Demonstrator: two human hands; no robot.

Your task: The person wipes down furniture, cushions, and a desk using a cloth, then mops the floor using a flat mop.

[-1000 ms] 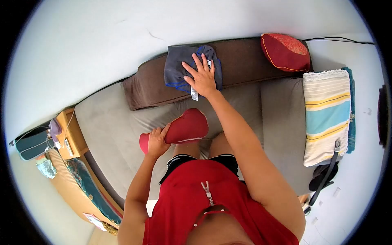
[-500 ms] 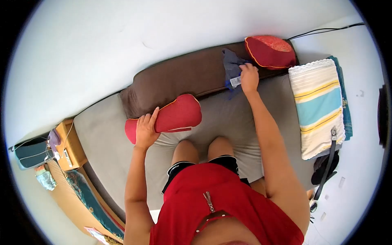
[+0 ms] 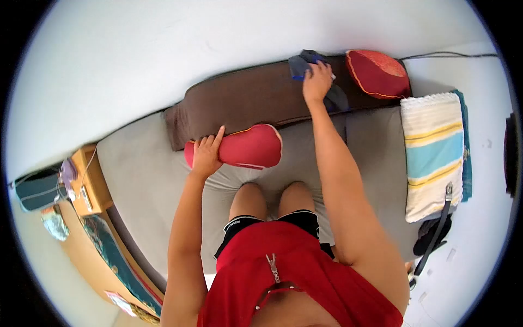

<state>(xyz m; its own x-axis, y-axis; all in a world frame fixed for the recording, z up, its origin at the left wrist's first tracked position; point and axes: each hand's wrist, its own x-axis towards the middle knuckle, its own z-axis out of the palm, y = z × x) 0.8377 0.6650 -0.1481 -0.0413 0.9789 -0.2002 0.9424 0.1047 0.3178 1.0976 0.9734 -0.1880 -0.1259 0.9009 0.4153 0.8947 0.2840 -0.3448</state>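
Observation:
My left hand [image 3: 207,155] grips the left end of a red cushion [image 3: 253,146], which lies at the front edge of the long brown cushion [image 3: 239,98]. Farther right, my right hand [image 3: 317,82] has its fingers bent round a bunched grey cloth with blue edging [image 3: 299,64]. Part of that cloth hangs below and right of the hand, over the brown cushion. A second red cushion with a patterned face [image 3: 377,75] rests just right of the cloth.
The grey sofa seat [image 3: 147,191] spreads out in front of my knees. A folded striped cloth [image 3: 433,158] lies at its right end, with a black strap [image 3: 434,234] over it. A wooden box [image 3: 90,182] stands at the left, near cables.
The grey cloth went from spread under my right hand to gathered in it, farther right and up toward the wall. The red cushion moved up against the brown cushion with my left hand.

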